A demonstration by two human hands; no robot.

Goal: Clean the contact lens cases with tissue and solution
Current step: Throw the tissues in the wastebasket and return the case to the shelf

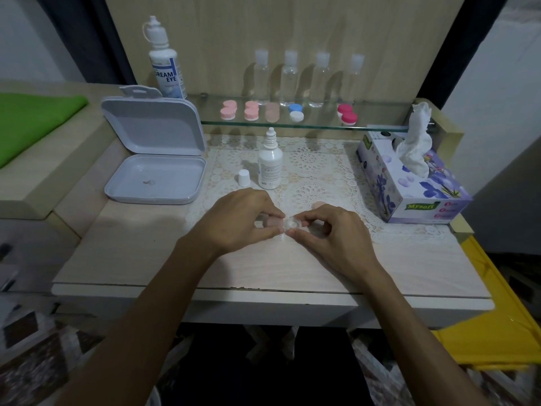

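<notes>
Over the table's front middle, my left hand (pixel 246 219) grips a pale pink contact lens case (pixel 274 223) between thumb and fingers. My right hand (pixel 325 230) pinches a small wad of white tissue (pixel 291 223) against the case's open well. A loose pink cap (pixel 318 205) lies on the lace mat just behind my right hand. The small white solution bottle (pixel 270 164) stands open behind my hands, with its white cap (pixel 243 177) beside it on the left.
An open grey plastic box (pixel 155 159) sits at the left. A tissue box (pixel 409 183) stands at the right. On the glass shelf (pixel 380 124) are several coloured lens cases, clear bottles and a large solution bottle (pixel 165 63).
</notes>
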